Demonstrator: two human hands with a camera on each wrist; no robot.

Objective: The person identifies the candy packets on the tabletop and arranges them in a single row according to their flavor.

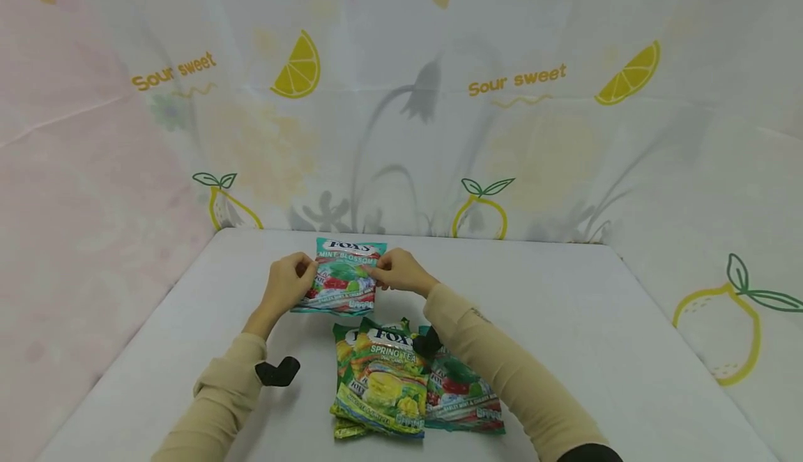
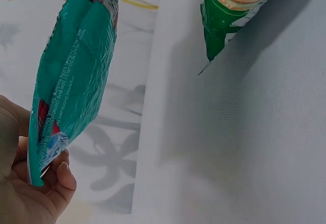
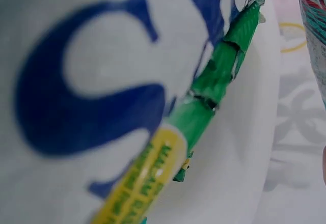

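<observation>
In the head view, a teal Fox's Mint Blossom candy bag [image 1: 339, 282] is held up above the white table, front facing me. My left hand [image 1: 290, 284] pinches its left edge; the left wrist view shows thumb and fingers on a corner of the teal bag [image 2: 76, 81]. The right hand [image 1: 404, 272] grips the opposite edge. Nearer me, a yellow-green Spring Tea candy bag [image 1: 385, 382] lies on another green bag [image 1: 343, 350]. Beside them is a second teal bag [image 1: 461, 396], partly behind my right sleeve. A candy bag's blurred lettering [image 3: 91, 107] fills much of the right wrist view.
The white table [image 1: 564, 322] extends to both sides of the bags. A printed cloth backdrop [image 1: 389, 99] with lemons and "Sour sweet" lettering stands behind it and along the sides. Black wrist mounts [image 1: 278, 371] stick out from the sleeves, the right one just over the pile.
</observation>
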